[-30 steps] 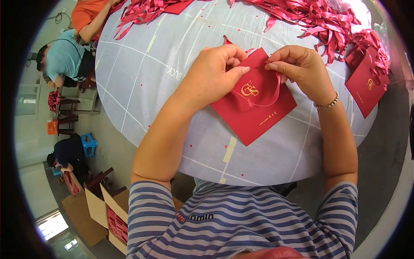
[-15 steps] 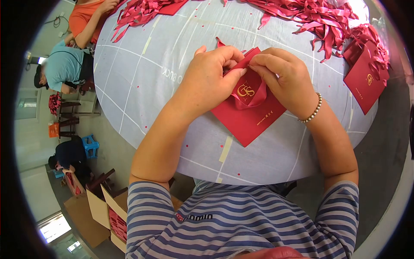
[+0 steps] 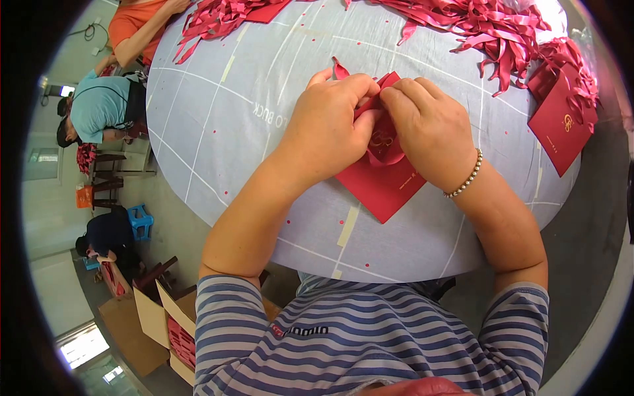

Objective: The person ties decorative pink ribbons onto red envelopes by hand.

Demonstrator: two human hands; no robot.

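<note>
A red paper gift bag (image 3: pixel 382 193) with gold print lies flat on the cloth-covered table in front of me, its lower corner pointing towards me. My left hand (image 3: pixel 335 122) pinches the bag's upper edge between thumb and fingers. On the other side, my right hand (image 3: pixel 426 119) is closed at the same edge, its fingertips tucked in and mostly hidden by the back of the hand. A red ribbon handle (image 3: pixel 385 158) loops across the bag's front between both hands. Another ribbon end (image 3: pixel 339 68) sticks out beyond the left hand.
Piles of red ribbon (image 3: pixel 472 30) lie along the far edge. More red bags (image 3: pixel 561 125) with ribbons rest at the right, and others at the far left. A cardboard box (image 3: pixel 153 317) of red items stands on the floor at lower left. Other people work at the left.
My right hand has turned and moved slightly left over the bag's upper edge, covering more of the gold print. The left hand stays at the edge, shifted a little right.
</note>
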